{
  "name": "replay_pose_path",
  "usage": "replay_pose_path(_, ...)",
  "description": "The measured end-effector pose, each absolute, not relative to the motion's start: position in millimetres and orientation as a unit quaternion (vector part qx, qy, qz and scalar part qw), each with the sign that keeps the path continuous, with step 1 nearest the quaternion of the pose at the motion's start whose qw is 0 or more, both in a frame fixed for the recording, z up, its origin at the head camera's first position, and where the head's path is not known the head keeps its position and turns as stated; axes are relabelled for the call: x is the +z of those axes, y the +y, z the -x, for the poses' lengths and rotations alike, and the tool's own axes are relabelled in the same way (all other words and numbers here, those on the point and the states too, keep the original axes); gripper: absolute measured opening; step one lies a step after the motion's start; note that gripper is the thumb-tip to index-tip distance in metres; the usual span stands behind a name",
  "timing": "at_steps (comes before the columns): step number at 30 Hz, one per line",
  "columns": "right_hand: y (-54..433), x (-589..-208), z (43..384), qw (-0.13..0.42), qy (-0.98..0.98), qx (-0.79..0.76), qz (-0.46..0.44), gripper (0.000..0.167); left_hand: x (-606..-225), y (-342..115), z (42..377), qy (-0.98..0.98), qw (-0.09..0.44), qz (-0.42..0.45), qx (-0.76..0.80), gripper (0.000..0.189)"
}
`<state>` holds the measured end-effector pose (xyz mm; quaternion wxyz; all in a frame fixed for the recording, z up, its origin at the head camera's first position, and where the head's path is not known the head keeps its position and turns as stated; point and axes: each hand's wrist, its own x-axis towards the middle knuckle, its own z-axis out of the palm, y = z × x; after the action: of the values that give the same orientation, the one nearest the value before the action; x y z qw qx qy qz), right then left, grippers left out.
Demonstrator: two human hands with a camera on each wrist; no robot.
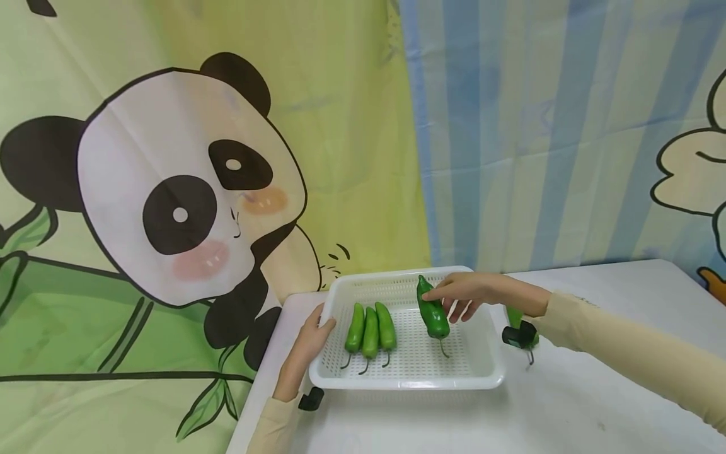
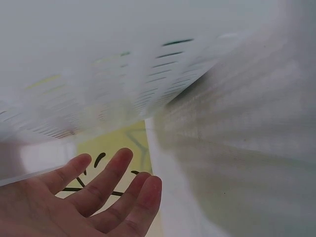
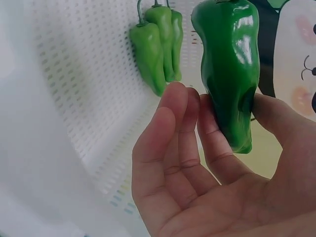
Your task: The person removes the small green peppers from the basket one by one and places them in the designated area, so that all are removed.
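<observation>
My right hand (image 1: 467, 290) pinches a large, glossy dark green pepper (image 1: 433, 313) between thumb and forefinger, above the right half of a white plastic basket (image 1: 408, 383). In the right wrist view, the pepper (image 3: 229, 69) hangs with its stem end away from the palm, while the other fingers (image 3: 153, 133) stay off it. Three lighter green peppers (image 1: 370, 333) lie side by side in the basket's left half, stems toward the near side. At the basket's left edge, my left hand (image 1: 311, 334) rests against the rim; its fingers (image 2: 116, 168) look extended and slightly spread.
Another green pepper (image 1: 514, 317) lies right of the basket, partly hidden behind my right wrist and its black camera (image 1: 518, 335). The white table (image 1: 595, 391) meets a panda-printed curtain (image 1: 351, 157) on the left and a blue striped curtain (image 1: 522, 126) behind.
</observation>
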<state>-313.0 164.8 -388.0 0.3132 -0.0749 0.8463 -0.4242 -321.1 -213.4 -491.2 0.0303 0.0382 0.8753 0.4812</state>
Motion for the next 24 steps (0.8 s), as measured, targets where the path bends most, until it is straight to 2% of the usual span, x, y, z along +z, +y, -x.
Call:
replay_pose_path(10,202,-381,307,0.311,0.848,-0.425,0.057,0.051,-491,-208,323,0.876,0.032,-0.039,0.480,0.055)
replay_pose_path(17,222,-379,304,0.318,0.841,-0.435,0.053,0.044,-489,-207,323,0.877,0.028,-0.041,0.478,0.055)
replay_pose_path(24,241,-381,297,0.311,0.848,-0.427,0.048,0.049,-492,-214,321,0.881,0.029,-0.034,0.471,0.055)
